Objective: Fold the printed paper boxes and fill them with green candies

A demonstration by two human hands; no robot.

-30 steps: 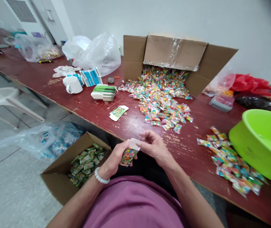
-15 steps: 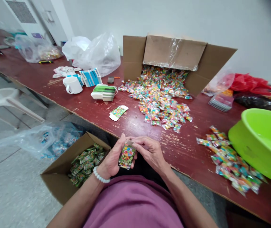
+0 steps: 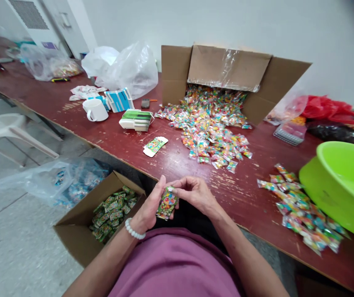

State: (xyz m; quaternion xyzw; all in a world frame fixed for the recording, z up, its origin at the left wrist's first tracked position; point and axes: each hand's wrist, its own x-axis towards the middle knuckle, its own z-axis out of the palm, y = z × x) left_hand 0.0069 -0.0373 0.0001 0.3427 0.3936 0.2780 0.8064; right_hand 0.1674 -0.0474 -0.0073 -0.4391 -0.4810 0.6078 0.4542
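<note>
My left hand [image 3: 150,205] is wrapped round a small green printed candy box [image 3: 167,204], held upright in front of my body just off the table edge. My right hand [image 3: 193,194] pinches the top end flap of that box between thumb and fingers. Past my hands, a flat unfolded candy carton [image 3: 155,146] lies on the red table [image 3: 127,150]. Farther back is a stack of flat cartons [image 3: 136,120]. Many small clear candy packets [image 3: 209,132] spill from an open cardboard box [image 3: 229,68].
Below left stands a carton [image 3: 74,243] of filled green candy boxes [image 3: 111,212], beside a clear plastic bag [image 3: 68,177]. On the table are a white mug [image 3: 98,110], a green basin [image 3: 334,189], a loose heap of packets [image 3: 307,214] and red bags [image 3: 328,109].
At the top of the candy box, the end flap has been bent over under my right thumb and fingers. My left hand still holds the box in nearly the same place.
</note>
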